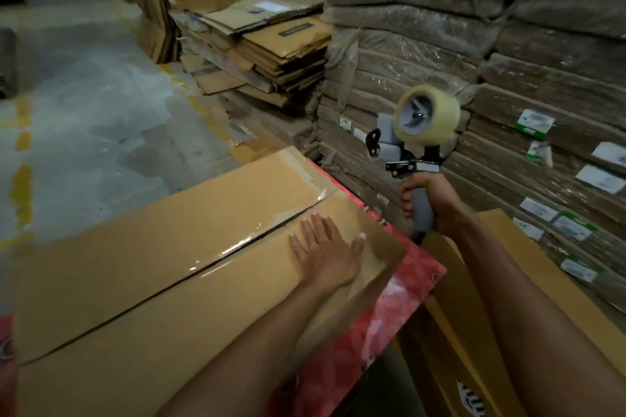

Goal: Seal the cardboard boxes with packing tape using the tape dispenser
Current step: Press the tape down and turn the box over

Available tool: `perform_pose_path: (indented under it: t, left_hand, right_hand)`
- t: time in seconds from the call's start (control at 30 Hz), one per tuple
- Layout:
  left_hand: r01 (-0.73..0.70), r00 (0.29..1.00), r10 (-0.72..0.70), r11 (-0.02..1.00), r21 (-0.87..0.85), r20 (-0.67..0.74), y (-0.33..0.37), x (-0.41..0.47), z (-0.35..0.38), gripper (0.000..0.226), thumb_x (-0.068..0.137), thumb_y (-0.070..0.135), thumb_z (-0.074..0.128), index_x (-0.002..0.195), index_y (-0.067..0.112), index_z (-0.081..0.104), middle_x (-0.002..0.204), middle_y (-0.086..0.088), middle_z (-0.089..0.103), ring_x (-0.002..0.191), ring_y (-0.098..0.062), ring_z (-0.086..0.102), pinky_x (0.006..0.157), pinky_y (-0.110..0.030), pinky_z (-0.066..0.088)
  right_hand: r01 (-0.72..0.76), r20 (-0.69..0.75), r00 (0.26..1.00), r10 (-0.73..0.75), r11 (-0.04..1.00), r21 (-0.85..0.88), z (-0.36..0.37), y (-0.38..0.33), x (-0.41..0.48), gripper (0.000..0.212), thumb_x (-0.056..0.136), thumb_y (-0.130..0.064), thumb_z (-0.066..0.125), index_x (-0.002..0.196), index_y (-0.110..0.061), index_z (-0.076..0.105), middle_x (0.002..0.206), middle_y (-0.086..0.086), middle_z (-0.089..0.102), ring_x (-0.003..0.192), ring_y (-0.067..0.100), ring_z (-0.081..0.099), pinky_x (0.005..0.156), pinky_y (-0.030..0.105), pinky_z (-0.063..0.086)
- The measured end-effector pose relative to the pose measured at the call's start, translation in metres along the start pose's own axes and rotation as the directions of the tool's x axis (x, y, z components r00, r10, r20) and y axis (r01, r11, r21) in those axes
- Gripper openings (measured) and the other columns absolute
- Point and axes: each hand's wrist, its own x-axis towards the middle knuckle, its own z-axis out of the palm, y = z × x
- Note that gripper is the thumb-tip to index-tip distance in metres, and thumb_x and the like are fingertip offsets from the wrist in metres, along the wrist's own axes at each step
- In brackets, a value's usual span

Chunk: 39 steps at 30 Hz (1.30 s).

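A large brown cardboard box (152,247) lies flat before me, its two top flaps meeting in a long diagonal seam. Clear tape shines along the far half of that seam. My left hand (325,250) presses flat on the right flap, fingers spread and straight, just beside the seam. My right hand (430,200) grips the grey handle of a tape dispenser (411,142), held upright in the air to the right of the box. A roll of clear packing tape (437,112) sits on top of the dispenser.
A red patterned surface (389,298) lies under the box. Another brown box (474,332) stands at the lower right under my right arm. Flattened cartons (271,51) are piled behind, wrapped bundles (508,61) stacked at right. Concrete floor (84,95) spreads to the left.
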Motion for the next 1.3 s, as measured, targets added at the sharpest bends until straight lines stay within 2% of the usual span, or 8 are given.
perform_pose_path:
  t: [0.1, 0.2, 0.27, 0.47, 0.7, 0.9, 1.1, 1.3]
  left_hand:
    - [-0.022, 1.0, 0.026, 0.871, -0.491, 0.002, -0.001, 0.016, -0.057, 0.065, 0.102, 0.062, 0.033, 0.142, 0.012, 0.05, 0.151, -0.014, 0.048, 0.138, -0.03, 0.044, 0.114, -0.043, 0.033]
    - [0.328, 0.941, 0.035, 0.154, -0.932, 0.337, -0.01, 0.024, -0.115, 0.081, 0.093, 0.073, 0.045, 0.124, 0.0, 0.063, 0.121, -0.018, 0.069, 0.103, -0.033, 0.066, 0.092, -0.043, 0.054]
    - [0.459, 0.88, 0.167, -0.063, -0.886, 0.444, -0.023, 0.023, -0.139, 0.094, 0.087, 0.076, 0.052, 0.127, -0.009, 0.057, 0.119, -0.025, 0.069, 0.101, -0.038, 0.069, 0.086, -0.045, 0.059]
    - [0.42, 0.902, 0.162, -0.122, -0.899, 0.399, -0.058, 0.016, -0.157, 0.06, 0.093, 0.056, 0.059, 0.101, -0.003, 0.062, 0.077, -0.018, 0.068, 0.06, -0.025, 0.068, 0.057, -0.032, 0.061]
    - [0.455, 0.89, 0.129, -0.253, -0.854, 0.437, -0.075, 0.016, -0.148, 0.017, 0.101, 0.006, 0.053, 0.095, -0.007, 0.062, 0.073, -0.02, 0.068, 0.057, -0.023, 0.07, 0.055, -0.029, 0.062]
    - [0.423, 0.905, 0.024, -0.147, -0.894, 0.425, -0.06, 0.037, -0.145, 0.009, 0.096, -0.004, 0.059, 0.093, -0.008, 0.066, 0.068, -0.016, 0.071, 0.053, -0.019, 0.071, 0.049, -0.026, 0.059]
    - [0.454, 0.89, 0.079, -0.249, -0.856, 0.449, -0.046, 0.072, -0.136, 0.021, 0.102, 0.002, 0.05, 0.091, -0.009, 0.064, 0.077, -0.023, 0.072, 0.064, -0.031, 0.075, 0.066, -0.037, 0.062]
    - [0.476, 0.876, 0.096, -0.011, -0.879, 0.473, -0.028, 0.106, -0.13, 0.016, 0.091, 0.009, 0.067, 0.097, -0.006, 0.066, 0.083, -0.02, 0.074, 0.069, -0.026, 0.075, 0.058, -0.031, 0.063]
  right_hand:
    - [0.088, 0.077, 0.993, -0.087, 0.996, -0.019, 0.021, -0.024, -0.037, 0.019, 0.088, -0.005, 0.047, 0.07, -0.01, 0.047, 0.058, 0.005, 0.042, 0.047, 0.019, 0.035, 0.044, 0.028, 0.033]
    - [0.077, 0.189, 0.98, -0.065, 0.996, -0.053, 0.047, -0.021, -0.062, 0.012, 0.079, -0.006, 0.05, 0.069, -0.01, 0.045, 0.058, 0.006, 0.041, 0.045, 0.019, 0.036, 0.046, 0.029, 0.031]
    - [0.063, 0.273, 0.961, -0.043, 0.996, -0.064, 0.066, -0.016, -0.069, 0.012, 0.068, -0.011, 0.057, 0.068, -0.01, 0.044, 0.057, 0.005, 0.04, 0.044, 0.018, 0.037, 0.044, 0.026, 0.031]
    - [0.126, 0.364, 0.928, -0.072, 0.984, -0.127, 0.095, 0.001, -0.063, 0.016, 0.062, -0.014, 0.063, 0.07, -0.011, 0.049, 0.06, 0.005, 0.042, 0.047, 0.018, 0.039, 0.045, 0.025, 0.035]
    - [0.187, 0.469, 0.877, -0.107, 0.974, -0.126, 0.102, 0.007, -0.052, 0.016, 0.065, -0.015, 0.066, 0.072, -0.012, 0.052, 0.064, 0.006, 0.046, 0.05, 0.018, 0.042, 0.048, 0.028, 0.037]
    - [0.24, 0.445, 0.883, -0.147, 0.958, -0.159, 0.081, -0.001, -0.041, 0.024, 0.066, -0.018, 0.067, 0.081, -0.007, 0.052, 0.063, 0.006, 0.048, 0.05, 0.018, 0.044, 0.048, 0.029, 0.038]
    - [0.245, 0.41, 0.893, -0.185, 0.965, -0.099, 0.051, -0.001, -0.029, 0.025, 0.067, -0.013, 0.064, 0.088, -0.005, 0.052, 0.061, 0.007, 0.047, 0.048, 0.02, 0.043, 0.047, 0.028, 0.037]
    - [0.203, 0.349, 0.92, -0.177, 0.978, -0.039, 0.032, 0.001, -0.003, 0.02, 0.074, -0.005, 0.063, 0.092, -0.002, 0.057, 0.062, 0.01, 0.046, 0.047, 0.022, 0.041, 0.049, 0.03, 0.036]
